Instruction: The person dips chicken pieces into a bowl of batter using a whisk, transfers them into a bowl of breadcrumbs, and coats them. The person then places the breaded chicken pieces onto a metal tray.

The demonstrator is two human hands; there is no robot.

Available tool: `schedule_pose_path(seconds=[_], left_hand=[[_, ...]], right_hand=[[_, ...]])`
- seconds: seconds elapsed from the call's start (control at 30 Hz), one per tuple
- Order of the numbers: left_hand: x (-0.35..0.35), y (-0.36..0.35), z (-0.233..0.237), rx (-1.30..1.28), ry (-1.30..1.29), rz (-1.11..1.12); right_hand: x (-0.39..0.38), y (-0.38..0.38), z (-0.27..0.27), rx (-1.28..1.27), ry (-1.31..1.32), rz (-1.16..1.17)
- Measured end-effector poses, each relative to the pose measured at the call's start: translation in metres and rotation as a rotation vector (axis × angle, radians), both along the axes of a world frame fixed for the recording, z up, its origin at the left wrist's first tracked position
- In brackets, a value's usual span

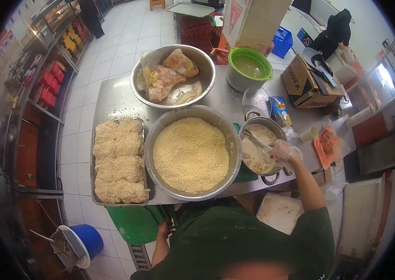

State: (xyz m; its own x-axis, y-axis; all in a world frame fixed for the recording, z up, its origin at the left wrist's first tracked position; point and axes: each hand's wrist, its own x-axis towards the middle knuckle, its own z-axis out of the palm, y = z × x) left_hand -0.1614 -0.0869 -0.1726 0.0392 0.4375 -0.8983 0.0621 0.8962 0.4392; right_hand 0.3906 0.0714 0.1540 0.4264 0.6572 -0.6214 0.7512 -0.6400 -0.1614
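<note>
My right hand (285,152), in a clear plastic glove, is closed around metal tongs (256,140). Their far end reaches into a two-handled pot (262,176) of milky liquid with pale lumps in it. Left of the pot stands a wide metal bowl (149,161) full of pale yellow crumbs (190,155). A metal tray (95,198) beside that bowl carries several crumb-coated pieces (119,161). My left hand (164,228) hangs low by the table's front edge, near a green panel (129,225); its fingers are too dark and small to make out.
Behind the crumbs, a steel bowl (210,77) holds bagged raw meat (167,77). A green colander (270,74), a wire strainer (256,101), a cardboard box (295,86) and an orange tray (321,154) line the right side. A blue bucket (90,240) stands on the floor. Another person (335,35) is at the back right.
</note>
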Motion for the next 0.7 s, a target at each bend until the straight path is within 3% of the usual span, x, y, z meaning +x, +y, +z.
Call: schedule_pose_path(seconds=[0.1, 0.2, 0.37, 0.43, 0.47, 0.53, 0.7], left_hand=[[-0.003, -0.004, -0.019, -0.064, -0.062, 0.146], [-0.007, -0.008, -0.041, -0.073, -0.072, 0.155], [0.015, -0.002, 0.007, -0.101, 0.007, 0.115], [0.018, 0.0, 0.017, -0.128, 0.037, 0.075], [0.019, 0.001, 0.021, -0.13, 0.048, 0.045], [0.017, -0.003, 0.011, -0.135, 0.057, 0.017], [-0.003, -0.009, -0.014, -0.092, -0.061, 0.086]], right_hand=[[-0.003, -0.011, 0.013, 0.121, 0.093, -0.053], [0.015, -0.033, 0.014, 0.225, 0.188, -0.079], [0.02, -0.064, 0.027, 0.269, 0.275, -0.223], [0.015, -0.076, 0.029, 0.411, 0.254, -0.376], [0.019, -0.081, 0.027, 0.411, 0.251, -0.379], [0.029, -0.09, 0.026, 0.584, 0.186, -0.004], [0.028, -0.103, 0.03, 0.438, 0.013, -0.104]])
